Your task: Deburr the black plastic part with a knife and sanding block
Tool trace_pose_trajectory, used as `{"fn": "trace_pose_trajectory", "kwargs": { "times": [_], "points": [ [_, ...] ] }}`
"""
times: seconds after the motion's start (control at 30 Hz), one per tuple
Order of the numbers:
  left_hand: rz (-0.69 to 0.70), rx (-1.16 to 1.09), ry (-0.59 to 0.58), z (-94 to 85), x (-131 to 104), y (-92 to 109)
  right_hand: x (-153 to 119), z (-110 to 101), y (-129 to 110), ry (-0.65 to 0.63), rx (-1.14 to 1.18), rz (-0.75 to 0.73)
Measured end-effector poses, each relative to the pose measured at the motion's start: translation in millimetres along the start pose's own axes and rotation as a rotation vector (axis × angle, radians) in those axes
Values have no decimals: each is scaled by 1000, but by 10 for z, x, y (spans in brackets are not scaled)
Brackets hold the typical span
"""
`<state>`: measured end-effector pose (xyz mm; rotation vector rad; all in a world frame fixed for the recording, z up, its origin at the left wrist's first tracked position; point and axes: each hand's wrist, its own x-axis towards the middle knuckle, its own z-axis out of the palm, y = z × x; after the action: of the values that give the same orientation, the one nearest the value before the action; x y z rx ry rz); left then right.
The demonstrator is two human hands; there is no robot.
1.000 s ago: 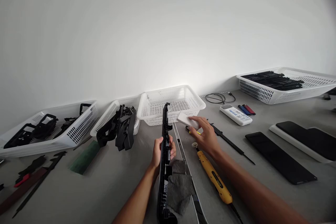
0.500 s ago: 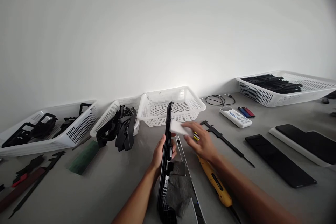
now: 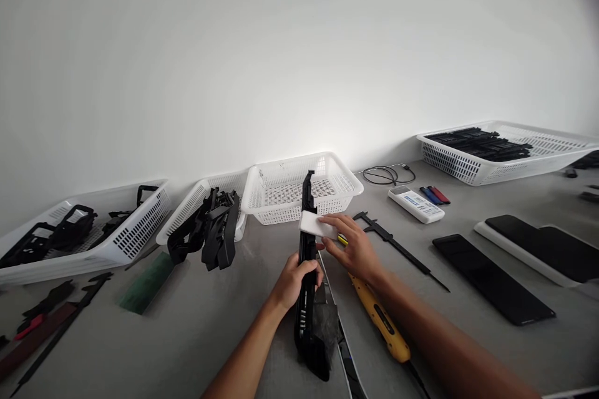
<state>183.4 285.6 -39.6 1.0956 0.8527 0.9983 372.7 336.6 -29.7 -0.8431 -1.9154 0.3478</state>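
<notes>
Tabletop (image 3: 187,336) | left hand (image 3: 291,280) clamps black strip (image 3: 306,250) | right hand (image 3: 356,249) clamps white block (image 3: 314,223) by edge

The long, narrow black plastic part (image 3: 307,262) is held lengthwise above the table (image 3: 224,336), its notched tip pointing away and its broader end nearest the camera. The white rectangular block (image 3: 312,224), slightly tilted, lies across its upper stretch.

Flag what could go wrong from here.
The left hand grips the long black part mid-length, so pressing the white block near its far end might tilt or twist it.

The right forearm passes close over the yellow tool and could nudge it.

The right hand might knock the caliper nearby.
</notes>
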Motion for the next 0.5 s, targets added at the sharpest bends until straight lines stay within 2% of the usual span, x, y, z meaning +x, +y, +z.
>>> {"fn": "trace_pose_trajectory", "kwargs": {
  "times": [0.13,0.3,0.4,0.5],
  "points": [
    [-19,4,24,5,17,-17,-1,-12,-17,-95,-11,-61],
    [-1,26,-1,28,15,16,19,-90,87,-7,-73,-30],
    [-11,26,6,45,12,31,25,-107,72,67,-97,-17],
    [-23,42,19,56,12,32,27,-78,-3,21,-57,-53]
  ]
}}
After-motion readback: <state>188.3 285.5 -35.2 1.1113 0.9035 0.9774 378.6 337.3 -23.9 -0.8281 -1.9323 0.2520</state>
